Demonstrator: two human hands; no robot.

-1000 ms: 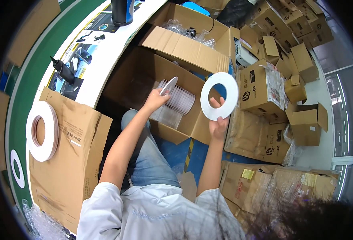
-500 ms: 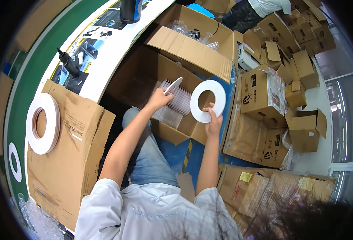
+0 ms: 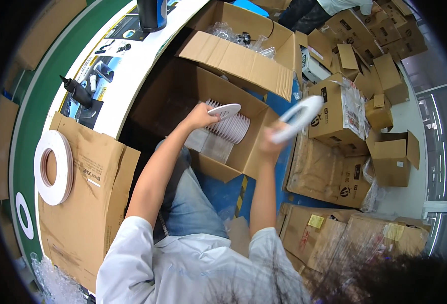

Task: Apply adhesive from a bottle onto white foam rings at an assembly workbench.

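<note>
My right hand (image 3: 270, 141) grips a flat white ring (image 3: 298, 119), tilted nearly edge-on and blurred, above the right flap of an open cardboard box (image 3: 256, 152). My left hand (image 3: 201, 115) holds another white ring (image 3: 224, 110) by its edge, just above a row of white rings (image 3: 231, 127) standing on edge inside that box. Both forearms reach forward from the lower edge, over my jeans.
A stack of white rings (image 3: 53, 167) lies on a flattened cardboard sheet (image 3: 89, 202) at the left. A white table edge (image 3: 132, 71) with dark tools runs behind the box. Several cardboard boxes (image 3: 335, 109) crowd the floor at right. Another person (image 3: 329, 7) stands at the top.
My right hand has swung the white ring from facing the camera to nearly edge-on and moved it right. My left hand stays at the rings in the box.
</note>
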